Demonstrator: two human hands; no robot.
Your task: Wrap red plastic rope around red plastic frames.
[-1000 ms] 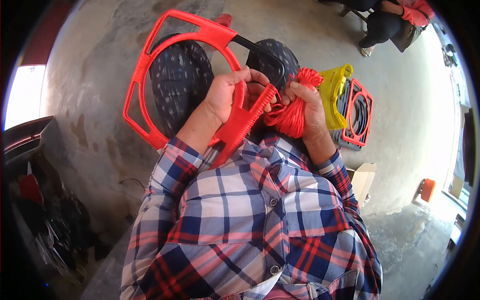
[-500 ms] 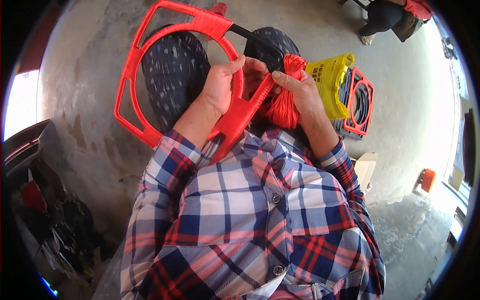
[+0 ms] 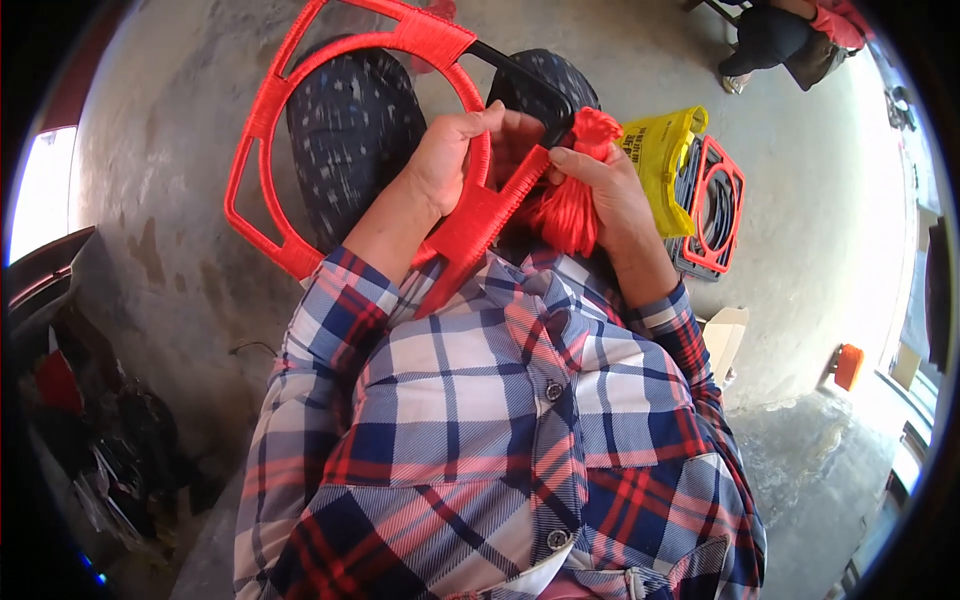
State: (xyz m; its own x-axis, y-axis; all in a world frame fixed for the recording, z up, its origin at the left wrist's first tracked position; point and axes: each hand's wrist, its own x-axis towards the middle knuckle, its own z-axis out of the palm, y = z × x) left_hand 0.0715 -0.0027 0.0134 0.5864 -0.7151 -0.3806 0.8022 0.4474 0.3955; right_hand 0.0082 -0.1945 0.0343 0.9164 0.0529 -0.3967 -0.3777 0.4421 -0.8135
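Note:
A flat frame with a round opening lies tilted over my lap, most of it wound in shiny red cord. One stretch of its black bar shows bare on the far right side. My left hand is closed around the inner ring, its fingertips partly hidden behind the frame. A looped hank of red cord hangs from my right hand. That hand's thumb presses beside the end of the red winding, close to the bare bar; its other fingers are mostly hidden behind the hank.
To the right, a yellow bag stands against a stack of black frames topped by a red-wound one. Cardboard and an orange object are nearer. Another person sits far right. Dark clutter fills the lower left.
The wound frame has shifted slightly and its far end sits a little higher in view. The hank's loops have swung a little. Both hands keep nearly the same grip.

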